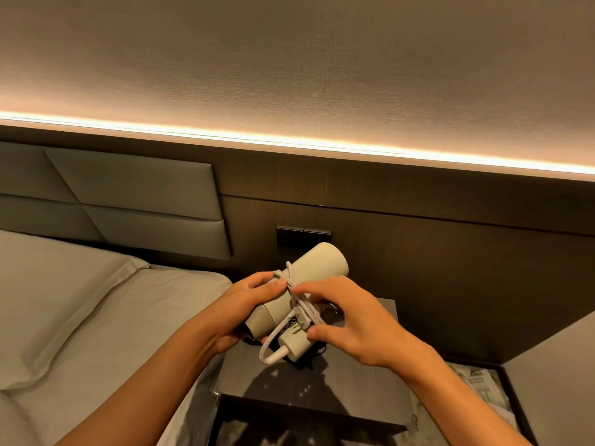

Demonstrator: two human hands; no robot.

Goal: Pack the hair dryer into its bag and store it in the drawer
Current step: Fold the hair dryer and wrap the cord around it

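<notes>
A white hair dryer (317, 267) is held in the air above the nightstand, its barrel tilted up to the right. My left hand (244, 305) grips the body from the left. The white cord (291, 286) is wound around the dryer, and its plug (297, 326) lies against the folded handle (294, 347). My right hand (351, 320) pinches the cord and steadies the handle from the right. Something dark, maybe the bag (309, 360), shows beneath the dryer, mostly hidden. No drawer can be made out.
A dark nightstand (363, 394) stands under my hands. The bed (80, 317) with a padded headboard (135, 194) lies to the left. Wall switches (304, 235) sit behind the dryer. A shelf with papers (483, 384) is at lower right.
</notes>
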